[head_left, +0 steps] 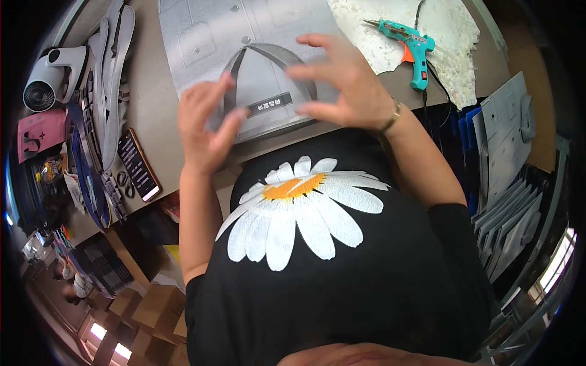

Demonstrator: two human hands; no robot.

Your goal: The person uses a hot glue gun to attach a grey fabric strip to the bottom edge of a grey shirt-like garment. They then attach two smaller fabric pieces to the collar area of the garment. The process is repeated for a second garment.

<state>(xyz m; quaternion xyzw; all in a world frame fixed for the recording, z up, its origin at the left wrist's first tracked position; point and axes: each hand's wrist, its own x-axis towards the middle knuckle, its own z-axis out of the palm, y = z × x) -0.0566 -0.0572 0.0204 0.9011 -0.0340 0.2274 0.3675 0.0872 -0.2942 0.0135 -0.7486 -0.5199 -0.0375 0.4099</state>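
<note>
In front of me on the table lies a grey dome-shaped piece point(259, 82) with dark bands curving down from its peak and a small dark label near its lower edge. I cannot tell its exact kind. My left hand point(206, 125) hovers at its left side, thumb and fingers apart. Over its right side is my right hand point(351, 82), fingers spread and slightly blurred. Neither hand visibly holds anything, and whether the fingertips touch the piece is unclear. Under and behind it spreads a grey sheet point(201, 27) with round studs and pocket-like outlines.
A teal glue gun point(415, 46) rests on a glue-spotted white sheet point(461, 39) at right, its cord trailing down. At left are a handheld fan point(56, 76), grey straps point(113, 91), a pink pouch point(41, 133) and a phone point(139, 165). Cardboard boxes point(157, 307) stand below left.
</note>
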